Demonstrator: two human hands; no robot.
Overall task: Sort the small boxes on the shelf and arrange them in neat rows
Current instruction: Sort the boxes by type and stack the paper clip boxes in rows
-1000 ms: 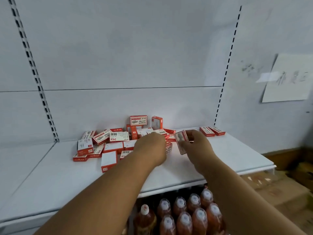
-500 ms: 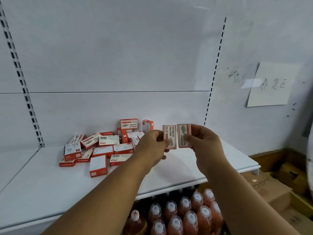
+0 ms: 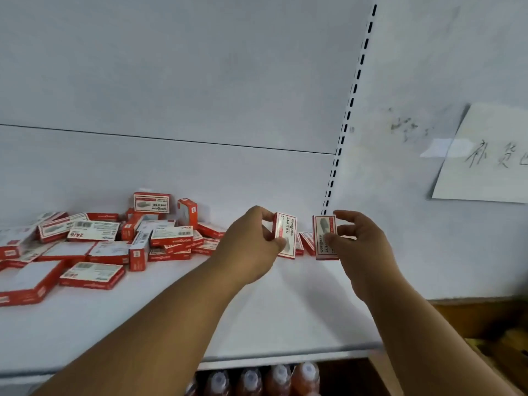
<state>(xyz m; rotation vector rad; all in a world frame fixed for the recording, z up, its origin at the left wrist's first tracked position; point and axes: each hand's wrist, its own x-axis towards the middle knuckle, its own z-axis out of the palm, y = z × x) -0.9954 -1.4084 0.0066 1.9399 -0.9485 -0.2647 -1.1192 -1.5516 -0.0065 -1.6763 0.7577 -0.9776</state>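
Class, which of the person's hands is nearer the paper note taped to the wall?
Right. The right hand holds a box just left of and below the paper note; the left hand is farther left.

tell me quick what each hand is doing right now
Left hand: pinching an upright small box.
Right hand: holding another small upright box, thumb on its face.

Box (image 3: pixel 286 235) in left hand (image 3: pixel 248 243): "wanguze", "24/6" plus blurred characters, print running vertically. Box (image 3: pixel 325 237) in right hand (image 3: pixel 360 243): brand word, too blurred to confirm. Heap on shelf: flat box (image 3: pixel 93 230) shows "24/6" inverted; box (image 3: pixel 171 236) reads "wanguze" inverted. Wall paper sheet (image 3: pixel 485 158): handwritten Chinese characters, partly cut off.
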